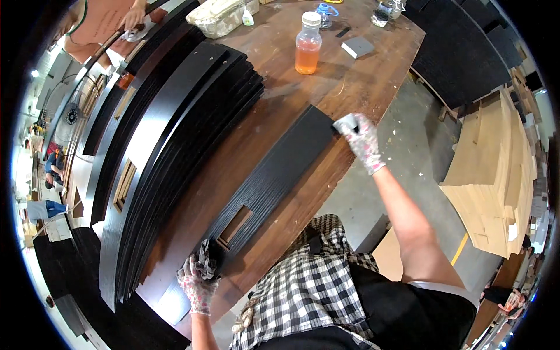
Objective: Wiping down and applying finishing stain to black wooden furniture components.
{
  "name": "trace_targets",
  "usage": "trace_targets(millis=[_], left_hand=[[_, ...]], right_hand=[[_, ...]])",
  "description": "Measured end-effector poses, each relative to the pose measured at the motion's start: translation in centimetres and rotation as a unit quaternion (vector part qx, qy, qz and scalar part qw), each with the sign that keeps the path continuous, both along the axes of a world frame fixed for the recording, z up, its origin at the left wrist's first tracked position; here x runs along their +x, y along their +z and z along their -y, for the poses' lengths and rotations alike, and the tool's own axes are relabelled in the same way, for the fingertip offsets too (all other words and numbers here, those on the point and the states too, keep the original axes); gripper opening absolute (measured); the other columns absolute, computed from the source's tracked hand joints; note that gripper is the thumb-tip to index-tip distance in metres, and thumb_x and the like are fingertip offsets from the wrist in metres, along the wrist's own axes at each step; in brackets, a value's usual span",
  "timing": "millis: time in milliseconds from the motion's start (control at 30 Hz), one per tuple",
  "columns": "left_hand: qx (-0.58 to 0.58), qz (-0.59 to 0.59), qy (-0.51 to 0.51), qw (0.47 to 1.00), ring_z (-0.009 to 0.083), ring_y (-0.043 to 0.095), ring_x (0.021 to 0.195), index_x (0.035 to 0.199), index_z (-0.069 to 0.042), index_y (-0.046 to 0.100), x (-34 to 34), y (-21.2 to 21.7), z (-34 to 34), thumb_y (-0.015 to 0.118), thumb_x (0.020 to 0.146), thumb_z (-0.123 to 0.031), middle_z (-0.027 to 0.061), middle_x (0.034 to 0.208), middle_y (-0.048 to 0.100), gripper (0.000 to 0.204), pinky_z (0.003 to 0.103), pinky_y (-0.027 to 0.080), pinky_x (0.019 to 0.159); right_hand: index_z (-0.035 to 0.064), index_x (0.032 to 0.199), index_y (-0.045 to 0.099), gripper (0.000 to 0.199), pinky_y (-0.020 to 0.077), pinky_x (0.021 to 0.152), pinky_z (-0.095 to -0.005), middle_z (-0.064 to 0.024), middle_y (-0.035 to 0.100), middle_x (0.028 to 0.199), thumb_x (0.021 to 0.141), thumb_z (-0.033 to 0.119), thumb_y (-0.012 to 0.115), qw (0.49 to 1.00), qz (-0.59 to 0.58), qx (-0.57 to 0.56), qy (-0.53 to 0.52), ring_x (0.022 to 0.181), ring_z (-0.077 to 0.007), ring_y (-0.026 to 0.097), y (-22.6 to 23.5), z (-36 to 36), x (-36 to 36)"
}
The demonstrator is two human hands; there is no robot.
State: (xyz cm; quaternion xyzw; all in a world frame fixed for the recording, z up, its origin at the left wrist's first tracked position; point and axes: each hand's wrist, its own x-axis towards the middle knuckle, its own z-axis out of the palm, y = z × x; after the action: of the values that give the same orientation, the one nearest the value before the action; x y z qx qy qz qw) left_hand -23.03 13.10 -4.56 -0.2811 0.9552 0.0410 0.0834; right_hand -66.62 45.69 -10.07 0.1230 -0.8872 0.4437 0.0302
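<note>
A long black board (279,166) with a rectangular cut-out lies slantwise on the brown wooden table (273,87) in front of me. My left hand (197,287), in a white glove with a pinkish pattern, is closed on a crumpled dark rag (206,261). The rag rests on the board's near end, beside the cut-out. At the far right end, my right hand (361,140), in a matching glove, has its fingers curled at the board's corner. Something small and dark shows by those fingertips; its kind is unclear.
To the left stands a tall stack of black boards (192,111). A bottle of orange liquid (307,49), a small grey block (357,48) and a blue-topped jug (325,16) stand farther back. Another person's hand (134,16) works beyond the stack. Brown panels (487,181) are piled at right.
</note>
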Motion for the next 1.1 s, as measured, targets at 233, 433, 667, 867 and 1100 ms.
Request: trace_targets(millis=[233, 433, 667, 867, 1100], left_hand=[[0.002, -0.008, -0.016, 1.0, 0.0388, 0.047, 0.112, 0.132, -0.006, 0.044, -0.3, 0.0, -0.2, 0.082, 0.054, -0.034, 0.0171, 0.125, 0.051, 0.091, 0.052, 0.036, 0.097], [0.009, 0.008, -0.012, 1.0, 0.0388, 0.047, 0.112, 0.132, -0.005, 0.044, -0.1, 0.3, -0.3, 0.081, 0.056, -0.035, 0.0165, 0.126, 0.051, 0.089, 0.05, 0.036, 0.097], [0.023, -0.011, 0.021, 0.999, 0.037, 0.047, 0.114, 0.132, -0.006, 0.046, 0.1, 0.2, 0.0, 0.083, 0.056, -0.03, 0.0145, 0.127, 0.052, 0.088, 0.049, 0.033, 0.102], [0.021, -0.001, 0.022, 1.0, 0.0355, 0.046, 0.118, 0.137, -0.007, 0.042, 3.6, -0.6, 2.6, 0.081, 0.054, -0.033, 0.0127, 0.132, 0.049, 0.095, 0.054, 0.028, 0.106], [0.034, -0.165, -0.004, 0.986, 0.0329, 0.047, 0.117, 0.123, -0.014, 0.05, 6.7, -4.1, 2.4, 0.082, 0.051, -0.024, 0.0102, 0.128, 0.051, 0.079, 0.054, 0.031, 0.099]], right_hand=[[0.002, 0.097, 0.062, 0.026, 0.0499, 0.077, -0.0383, -0.016, 0.066, 0.092, 0.081, 0.021, 0.072, 0.998, -0.009, 0.015, -0.068, 0.087, -0.03, 0.064, -1.6, -0.9, -1.9], [0.0037, 0.092, 0.064, 0.025, 0.0497, 0.076, -0.0412, -0.0152, 0.065, 0.09, 0.081, 0.025, 0.071, 0.993, -0.088, 0.057, -0.056, 0.086, -0.0332, 0.063, -1.4, -0.1, -2.7], [0.0052, 0.105, 0.062, 0.035, 0.0472, 0.088, -0.0424, -0.0172, 0.063, 0.107, 0.08, 0.03, 0.067, 0.969, -0.094, 0.187, 0.134, 0.102, -0.0342, 0.059, 1.4, 3.9, -7.3], [0.0066, 0.084, 0.06, 0.02, 0.0485, 0.078, -0.045, -0.0167, 0.062, 0.088, 0.08, 0.026, 0.063, 0.965, -0.08, 0.155, 0.198, 0.088, -0.036, 0.06, 0.6, 11.3, 3.3], [0.0099, 0.077, 0.061, 0.01, 0.0506, 0.069, -0.0406, -0.0099, 0.06, 0.077, 0.077, 0.019, 0.064, 0.882, -0.122, 0.064, 0.451, 0.078, -0.0285, 0.061, 1.4, 24.6, 22.6]])
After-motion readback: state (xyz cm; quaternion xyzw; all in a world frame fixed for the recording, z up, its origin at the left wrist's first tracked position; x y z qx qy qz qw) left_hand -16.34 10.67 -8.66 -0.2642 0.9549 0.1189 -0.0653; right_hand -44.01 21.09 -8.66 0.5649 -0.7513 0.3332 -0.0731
